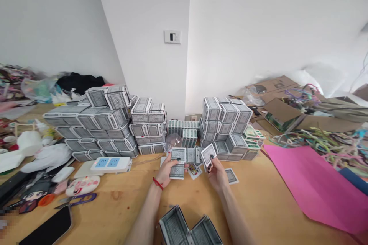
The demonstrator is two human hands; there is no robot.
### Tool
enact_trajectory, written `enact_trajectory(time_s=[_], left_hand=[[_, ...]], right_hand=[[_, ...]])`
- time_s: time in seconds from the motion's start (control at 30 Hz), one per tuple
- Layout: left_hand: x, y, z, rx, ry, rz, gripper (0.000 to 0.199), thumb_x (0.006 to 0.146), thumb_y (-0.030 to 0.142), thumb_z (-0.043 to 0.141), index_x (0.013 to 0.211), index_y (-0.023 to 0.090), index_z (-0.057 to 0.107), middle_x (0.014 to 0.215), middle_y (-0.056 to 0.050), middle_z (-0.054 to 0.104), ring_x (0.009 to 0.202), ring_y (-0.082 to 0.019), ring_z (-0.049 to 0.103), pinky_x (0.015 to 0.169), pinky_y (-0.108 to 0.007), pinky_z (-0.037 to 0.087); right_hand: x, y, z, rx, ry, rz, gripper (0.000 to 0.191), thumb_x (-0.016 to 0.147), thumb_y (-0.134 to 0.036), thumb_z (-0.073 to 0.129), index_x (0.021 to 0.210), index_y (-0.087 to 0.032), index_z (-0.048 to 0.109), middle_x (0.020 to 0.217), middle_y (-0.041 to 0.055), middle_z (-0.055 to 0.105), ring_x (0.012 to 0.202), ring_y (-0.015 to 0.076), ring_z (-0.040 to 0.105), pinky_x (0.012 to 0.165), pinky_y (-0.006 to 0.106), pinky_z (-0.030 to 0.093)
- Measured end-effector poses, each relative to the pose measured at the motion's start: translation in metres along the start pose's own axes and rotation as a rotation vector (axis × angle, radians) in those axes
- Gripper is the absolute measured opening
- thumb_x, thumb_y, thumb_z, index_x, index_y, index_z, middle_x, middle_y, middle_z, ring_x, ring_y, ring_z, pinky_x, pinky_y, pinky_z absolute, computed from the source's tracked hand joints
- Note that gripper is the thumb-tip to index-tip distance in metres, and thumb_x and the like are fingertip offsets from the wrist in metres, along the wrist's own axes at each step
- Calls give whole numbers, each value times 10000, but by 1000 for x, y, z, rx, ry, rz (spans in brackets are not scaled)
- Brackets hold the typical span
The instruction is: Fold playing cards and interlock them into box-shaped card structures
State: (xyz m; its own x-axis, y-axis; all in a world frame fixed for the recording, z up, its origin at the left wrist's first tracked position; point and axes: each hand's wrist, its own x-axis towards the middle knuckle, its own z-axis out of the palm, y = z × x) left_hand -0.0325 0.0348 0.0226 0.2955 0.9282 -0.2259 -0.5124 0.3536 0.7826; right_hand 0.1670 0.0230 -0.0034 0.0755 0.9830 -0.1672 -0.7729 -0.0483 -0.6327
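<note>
My left hand, a red string bracelet at its wrist, is closed on a block of playing cards with patterned backs facing up. In my right hand, dark-nailed fingers pinch a few white-bordered playing cards, tilted and apart from the block. Between the hands, more cards lie on the table, one face up. A single card lies face down just right of my right hand. Close to me, at the bottom edge, stands a notched structure of folded cards, partly cut off.
Stacked card blocks rise at left and right, with green card packs between them. Leftward lie a power strip, scissors and a phone. Pink paper, coloured cords and a cardboard box occupy the right.
</note>
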Motion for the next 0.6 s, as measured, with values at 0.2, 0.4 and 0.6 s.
enact_trajectory(time_s=[0.2,0.4,0.6], left_hand=[[-2,0,-2,58,-47,-15,467,661,138,587,1108,219,481,953,-68,650,809,-218,636,694,-327,505],[-1,-4,-6,28,-61,-28,501,607,109,643,1077,196,493,898,-70,669,794,-213,638,695,-308,493],[-2,-6,-7,118,-58,-13,299,660,221,635,938,155,544,852,-80,666,685,-200,643,589,-279,491]], right_hand=[[-1,-1,-3,0,-2,-12,192,587,-215,721,651,-201,541,492,-78,541,400,56,487,394,157,406],[-3,-6,-2,-71,-69,-65,254,635,-413,644,778,-204,623,861,53,639,837,196,590,697,314,481],[-7,-11,1,-52,-66,-118,434,674,-579,498,876,-214,616,927,76,616,777,199,571,715,363,457]])
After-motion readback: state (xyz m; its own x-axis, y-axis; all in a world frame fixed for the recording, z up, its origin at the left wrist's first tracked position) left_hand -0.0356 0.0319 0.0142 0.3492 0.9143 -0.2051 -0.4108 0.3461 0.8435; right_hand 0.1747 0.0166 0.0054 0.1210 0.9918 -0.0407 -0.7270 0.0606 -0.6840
